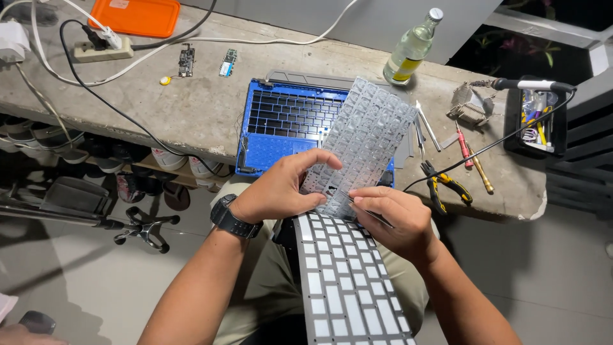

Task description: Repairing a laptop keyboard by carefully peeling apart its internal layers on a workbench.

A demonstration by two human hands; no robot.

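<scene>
1. Keyboard module (pixel 348 281) lay closest to the lens, across the person's lap, white keys up, its top edge tucked just under both sets of fingers.
2. Left hand (pixel 281 188) was closed in a pinch on the translucent backlight sheet (pixel 364 144): thumb on the near face, fingers curled over its left edge. Looked like that grip kept the thin sheet tilted up off the keyboard so it stayed taut rather than flopping.
3. Right hand (pixel 389 217) was closed too, fingertips pressed at the sheet's lower edge where it met the keyboard. A thin dark tool seemed to be under those fingers, possibly tweezers; view was too tight to be sure.
4. Sheet rose away from the fingertips toward the bench, partly covering the blue laptop chassis (pixel 281 128) beyond it, whose empty key grid faced up.
5. Right of the right hand's knuckles, on the concrete bench (pixel 191 108): yellow-handled pliers (pixel 447 185), screwdrivers (pixel 476 160), loose tweezers (pixel 421 131), all within easy reach.
6. Further beyond: glass bottle (pixel 412 48), black tool tray (pixel 536 121), small heatsink (pixel 469 105).
7. Far left of the left hand: two small circuit boards (pixel 204 62), power strip (pixel 102 48), orange lid (pixel 135 16).
</scene>
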